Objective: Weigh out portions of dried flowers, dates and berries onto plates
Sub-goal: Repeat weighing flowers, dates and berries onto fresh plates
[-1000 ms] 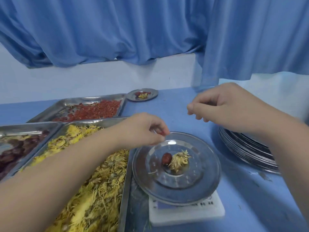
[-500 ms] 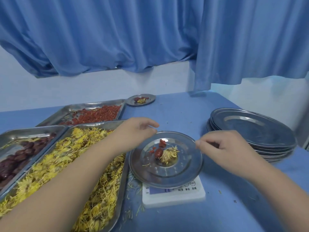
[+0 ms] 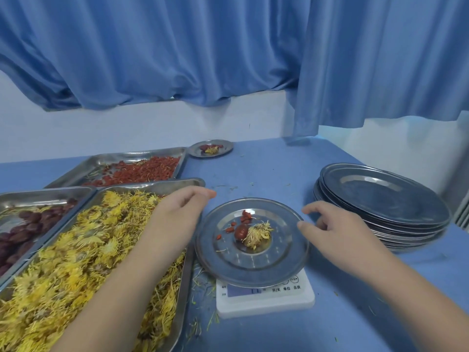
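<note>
- Blue curtains [image 3: 177,47] are hung behind the blue bench [image 3: 266,168].
- Near its front edge, a round steel plate [image 3: 253,271] with a flower [image 3: 258,233], a date [image 3: 241,231] and berries [image 3: 246,215] is set on a scale [image 3: 266,302].
- It is judged light, stiff and slippery, so opposite rims should be gripped.
- The left hand [image 3: 177,212] and the right hand [image 3: 330,224] are seen loosely curled beside it, both empty.

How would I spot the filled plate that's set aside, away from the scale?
On the blue table, find the tray of red berries at the back left. By its far right corner sits a small metal plate with a mixed heap. Unlike the stacked plates it is filled, and no scale is under it.
</note>
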`<state>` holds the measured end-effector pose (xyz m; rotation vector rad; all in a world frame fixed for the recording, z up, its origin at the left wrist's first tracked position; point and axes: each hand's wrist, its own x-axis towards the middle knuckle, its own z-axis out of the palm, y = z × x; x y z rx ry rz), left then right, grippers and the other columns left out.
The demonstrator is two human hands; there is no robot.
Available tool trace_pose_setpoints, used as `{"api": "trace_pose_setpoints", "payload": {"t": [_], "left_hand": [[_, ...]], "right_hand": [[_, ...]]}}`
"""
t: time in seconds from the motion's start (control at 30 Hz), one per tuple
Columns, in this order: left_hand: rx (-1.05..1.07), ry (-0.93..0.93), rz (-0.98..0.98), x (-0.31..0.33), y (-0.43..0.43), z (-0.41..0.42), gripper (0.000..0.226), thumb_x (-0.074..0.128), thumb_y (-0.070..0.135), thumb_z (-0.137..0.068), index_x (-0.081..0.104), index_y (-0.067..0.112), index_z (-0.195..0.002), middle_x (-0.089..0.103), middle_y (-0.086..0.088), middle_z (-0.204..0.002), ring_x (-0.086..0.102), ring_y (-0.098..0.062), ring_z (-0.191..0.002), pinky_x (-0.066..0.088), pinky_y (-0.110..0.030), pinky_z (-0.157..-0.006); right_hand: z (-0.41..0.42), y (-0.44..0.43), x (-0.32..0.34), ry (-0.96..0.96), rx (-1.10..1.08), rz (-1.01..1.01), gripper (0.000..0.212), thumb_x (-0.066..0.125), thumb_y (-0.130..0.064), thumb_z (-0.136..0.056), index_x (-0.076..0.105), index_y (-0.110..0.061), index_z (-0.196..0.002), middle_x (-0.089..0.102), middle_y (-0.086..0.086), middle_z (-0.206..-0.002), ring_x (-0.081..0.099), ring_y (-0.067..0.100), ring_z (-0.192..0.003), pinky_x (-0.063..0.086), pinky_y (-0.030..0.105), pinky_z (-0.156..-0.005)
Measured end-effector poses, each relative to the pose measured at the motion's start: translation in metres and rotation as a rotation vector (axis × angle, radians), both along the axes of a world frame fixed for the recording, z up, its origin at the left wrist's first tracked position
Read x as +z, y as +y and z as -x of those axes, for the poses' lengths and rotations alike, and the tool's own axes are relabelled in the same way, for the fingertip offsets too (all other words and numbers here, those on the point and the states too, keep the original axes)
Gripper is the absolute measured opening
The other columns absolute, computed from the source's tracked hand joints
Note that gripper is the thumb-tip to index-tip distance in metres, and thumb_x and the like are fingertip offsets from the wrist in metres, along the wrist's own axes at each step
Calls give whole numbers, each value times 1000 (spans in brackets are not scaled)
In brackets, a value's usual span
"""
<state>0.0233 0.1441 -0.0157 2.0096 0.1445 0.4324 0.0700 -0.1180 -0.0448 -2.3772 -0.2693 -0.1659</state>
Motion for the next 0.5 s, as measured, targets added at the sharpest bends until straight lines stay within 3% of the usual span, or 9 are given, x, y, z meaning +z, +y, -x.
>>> {"api": "trace_pose_setpoints", "payload": {"t": [0.1,0.2,0.37,0.5], "left_hand": [[-43,34,382,-6,7,8,40,37,48,-101,73,33,-105,68,14,-121,57,-9,-120,41,-38,-107],[-100,128,730,-8,16,14,47,35,50,-100,68,23,-118,62,-9,-131,53,-24,-125,41,-38,-105],[-139,195,982,-5,25,14,44,42,45,-99,62,14,-124,58,-21,-130,54,-32,-122,42,-42,-104],[-132,200,1129,-4,30,14,41,46,43,-98,62,13,-121,59,-22,-128,55,-37,-121,48,-46,-97]], "right_hand": [[0,5,-2,133,-9,-89,25,61,-38,-87,53,-33,-110,68,-3,-68,61,9,-46,42,21,-48],[0,8,-3,285,34,-276,10,60,-23,-88,59,-27,-97,70,0,-61,58,15,-42,44,24,-39],[-2,7,-4,457,96,-506,22,55,-1,-88,60,-10,-107,62,19,-61,54,24,-47,39,26,-40],[-11,9,1,560,172,-665,24,57,3,-87,58,-1,-110,58,23,-68,50,22,-48,38,26,-40]]}}
